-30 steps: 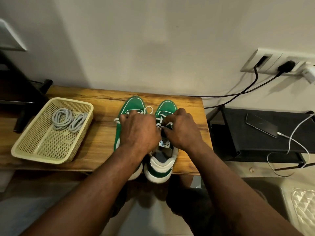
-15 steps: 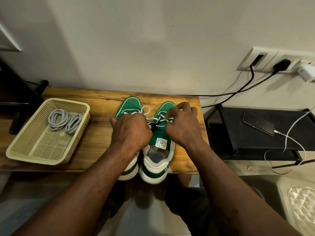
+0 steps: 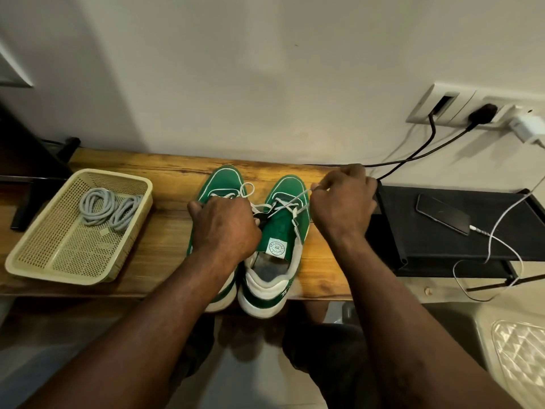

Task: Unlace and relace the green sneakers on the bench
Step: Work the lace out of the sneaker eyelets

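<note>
Two green sneakers with white soles stand side by side on the wooden bench (image 3: 165, 240), toes to the wall. The left sneaker (image 3: 221, 180) is mostly under my left hand (image 3: 224, 228), whose curled fingers hold the right sneaker's lace side near the tongue. The right sneaker (image 3: 277, 240) has its white lace (image 3: 287, 205) loosened across the top eyelets. My right hand (image 3: 343, 206) pinches one end of that lace and holds it taut, out to the right of the shoe.
A beige plastic basket (image 3: 44, 255) at the bench's left end holds two coiled grey laces (image 3: 110, 206). To the right stands a black shelf (image 3: 460, 240) with a phone (image 3: 442, 213) on a white cable. Black cables run up to wall sockets (image 3: 472, 109).
My right hand has moved from over the right sneaker out to the right, drawing the white lace with it. My left hand has stayed on the shoes.
</note>
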A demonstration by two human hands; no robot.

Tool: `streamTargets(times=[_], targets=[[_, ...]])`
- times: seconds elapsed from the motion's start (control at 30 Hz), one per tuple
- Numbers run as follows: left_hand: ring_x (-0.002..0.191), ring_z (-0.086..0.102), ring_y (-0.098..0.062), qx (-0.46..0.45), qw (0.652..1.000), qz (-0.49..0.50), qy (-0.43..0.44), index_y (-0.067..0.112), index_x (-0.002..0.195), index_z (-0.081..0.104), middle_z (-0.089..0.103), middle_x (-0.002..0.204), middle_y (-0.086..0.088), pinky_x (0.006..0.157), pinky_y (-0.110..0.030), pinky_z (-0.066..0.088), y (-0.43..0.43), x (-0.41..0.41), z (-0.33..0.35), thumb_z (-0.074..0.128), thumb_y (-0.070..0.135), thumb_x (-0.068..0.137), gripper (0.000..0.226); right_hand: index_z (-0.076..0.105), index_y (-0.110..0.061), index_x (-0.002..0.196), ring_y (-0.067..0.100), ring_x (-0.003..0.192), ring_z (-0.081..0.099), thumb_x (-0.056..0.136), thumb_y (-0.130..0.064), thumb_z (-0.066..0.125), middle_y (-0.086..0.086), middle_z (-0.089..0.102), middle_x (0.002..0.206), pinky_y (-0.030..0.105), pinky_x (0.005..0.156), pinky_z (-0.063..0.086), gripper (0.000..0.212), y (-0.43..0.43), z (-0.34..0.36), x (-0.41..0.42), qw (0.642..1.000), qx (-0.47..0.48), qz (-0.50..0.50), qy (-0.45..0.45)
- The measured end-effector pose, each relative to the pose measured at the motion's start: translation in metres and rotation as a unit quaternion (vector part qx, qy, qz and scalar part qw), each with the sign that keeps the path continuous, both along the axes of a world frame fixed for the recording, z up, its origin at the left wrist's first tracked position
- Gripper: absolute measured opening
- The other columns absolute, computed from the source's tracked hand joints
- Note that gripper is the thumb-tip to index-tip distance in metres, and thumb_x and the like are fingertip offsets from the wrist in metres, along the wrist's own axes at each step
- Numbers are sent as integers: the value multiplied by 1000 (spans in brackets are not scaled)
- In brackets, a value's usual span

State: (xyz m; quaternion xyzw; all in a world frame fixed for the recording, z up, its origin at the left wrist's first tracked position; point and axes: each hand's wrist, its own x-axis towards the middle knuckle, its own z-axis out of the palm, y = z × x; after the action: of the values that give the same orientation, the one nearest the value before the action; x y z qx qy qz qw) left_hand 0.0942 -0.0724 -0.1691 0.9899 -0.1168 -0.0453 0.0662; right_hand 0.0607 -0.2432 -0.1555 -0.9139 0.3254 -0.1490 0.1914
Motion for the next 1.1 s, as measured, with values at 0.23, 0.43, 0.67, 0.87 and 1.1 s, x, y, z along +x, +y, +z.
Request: streamTargets(times=[0.23, 0.43, 0.67, 0.87, 1.1], targets=[[102, 59, -26, -40, 999, -7, 13, 25, 94, 72, 62, 83, 2, 89, -45, 30, 1, 1, -3, 67, 42, 95, 17, 69, -27, 112, 31, 130, 37, 79, -28, 68, 2, 48, 138, 48, 101, 39, 33, 20, -8, -4, 989, 48, 131, 55], [104, 59, -27, -32, 999, -12, 20, 25, 92, 72, 67, 87, 0, 94, -48, 33, 1, -1, -3, 63, 38, 97, 16, 73, -28, 123, 32, 130, 37, 92, -44, 70, 4, 52, 138, 53, 101, 40, 36, 39, -28, -3, 959, -67, 205, 182], [112, 55, -26, -16, 999, -10, 29, 26, 102, 74, 68, 97, -1, 100, -50, 33, 2, -1, -3, 64, 39, 98, 17, 73, -26, 110, 30, 120, 54, 94, -40, 71, -1, 71, 117, 49, 97, 48, 22, 11, -4, 2, 986, 23, 163, 27], [113, 55, -26, -26, 999, -20, 31, 28, 104, 74, 69, 98, 0, 101, -51, 34, 0, -1, -6, 59, 42, 99, 21, 59, -30, 129, 28, 125, 48, 91, -46, 71, -3, 66, 126, 51, 100, 40, 43, 32, -18, -7, 955, -15, 262, 138], [116, 52, -24, -25, 998, -44, 34, 30, 113, 74, 68, 103, 3, 100, -49, 34, 2, -4, -11, 58, 51, 101, 29, 58, -26, 120, 27, 116, 53, 88, -33, 75, 0, 69, 104, 50, 101, 37, 38, 40, -20, -5, 965, -34, 225, 128]])
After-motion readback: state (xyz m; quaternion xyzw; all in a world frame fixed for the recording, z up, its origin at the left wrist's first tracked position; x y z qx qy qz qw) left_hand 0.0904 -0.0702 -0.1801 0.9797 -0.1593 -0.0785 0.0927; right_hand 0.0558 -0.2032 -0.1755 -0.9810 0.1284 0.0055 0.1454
